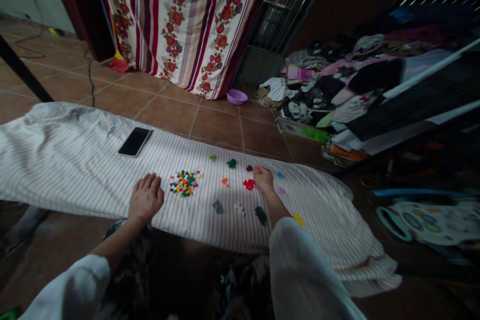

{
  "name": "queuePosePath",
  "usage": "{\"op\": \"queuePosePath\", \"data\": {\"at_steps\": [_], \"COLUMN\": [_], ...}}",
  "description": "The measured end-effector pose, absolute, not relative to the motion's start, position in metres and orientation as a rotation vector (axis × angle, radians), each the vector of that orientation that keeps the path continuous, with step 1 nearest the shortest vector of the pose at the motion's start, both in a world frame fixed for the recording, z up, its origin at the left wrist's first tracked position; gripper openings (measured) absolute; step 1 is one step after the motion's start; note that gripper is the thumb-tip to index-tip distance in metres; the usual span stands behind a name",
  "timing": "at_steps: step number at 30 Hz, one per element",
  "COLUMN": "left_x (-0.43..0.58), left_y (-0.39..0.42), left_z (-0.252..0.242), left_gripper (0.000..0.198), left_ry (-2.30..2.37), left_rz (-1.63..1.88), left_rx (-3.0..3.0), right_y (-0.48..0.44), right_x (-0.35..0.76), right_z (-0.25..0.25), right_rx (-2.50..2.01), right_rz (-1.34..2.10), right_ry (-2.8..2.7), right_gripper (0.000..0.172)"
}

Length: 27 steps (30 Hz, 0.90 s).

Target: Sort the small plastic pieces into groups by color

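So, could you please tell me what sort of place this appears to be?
Probably a room in a home: a floral curtain hangs over the tiled floor, a heap of clothes lies to the right, and a broom stands beside the curtain.

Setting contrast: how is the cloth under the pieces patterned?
The cloth has pink and grey-green stripes on white; head view.

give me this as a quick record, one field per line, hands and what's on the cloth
surface: striped cloth
left grip: palm down, left of the mixed pile
right grip: fingers bunched beside the red pile; contents unclear
mixed pile: small multicoloured pieces
other clusters: dark green pile, orange pile, grey pile, yellow pile, more
smartphone: lying flat, screen dark
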State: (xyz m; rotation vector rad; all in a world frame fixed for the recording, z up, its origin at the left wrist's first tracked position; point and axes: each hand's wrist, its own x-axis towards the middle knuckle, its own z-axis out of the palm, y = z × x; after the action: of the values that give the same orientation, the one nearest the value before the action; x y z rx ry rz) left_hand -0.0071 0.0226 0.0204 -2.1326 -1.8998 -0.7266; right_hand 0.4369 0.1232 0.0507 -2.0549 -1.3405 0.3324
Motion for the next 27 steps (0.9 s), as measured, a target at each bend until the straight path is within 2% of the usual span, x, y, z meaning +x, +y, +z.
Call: {"op": "queuePosePath", "data": {"at_steps": [3, 10, 17, 27], "left_x": [-0.007, -0.007, -0.007, -0.007], "left_y": [0.023, 0.022, 0.022, 0.022], "left_z": [0.021, 0.022, 0.023, 0.021], "left_gripper": [0.036, 0.036, 0.035, 0.035], "left_ry": [-1.873, -1.864, -1.929, -1.847], "left_rz": [-0.696, -0.697, -0.758, -0.724], "left_rx": [-2.118, -2.126, -2.146, -2.102], "right_y": [0.123, 0.122, 0.101, 0.084], "right_x": [0.428, 0.369, 0.298, 0.237], "right_z": [0.058, 0.068, 0.054, 0.034], "right_rx": [-2.049, -1.726, -1.518, -1.480], "right_rz": [0.332, 0.461, 0.666, 0.629], "right_ry": [-1.303, -1.433, -1.726, -2.188], "right_gripper": [0.029, 0.026, 0.024, 0.031]}}
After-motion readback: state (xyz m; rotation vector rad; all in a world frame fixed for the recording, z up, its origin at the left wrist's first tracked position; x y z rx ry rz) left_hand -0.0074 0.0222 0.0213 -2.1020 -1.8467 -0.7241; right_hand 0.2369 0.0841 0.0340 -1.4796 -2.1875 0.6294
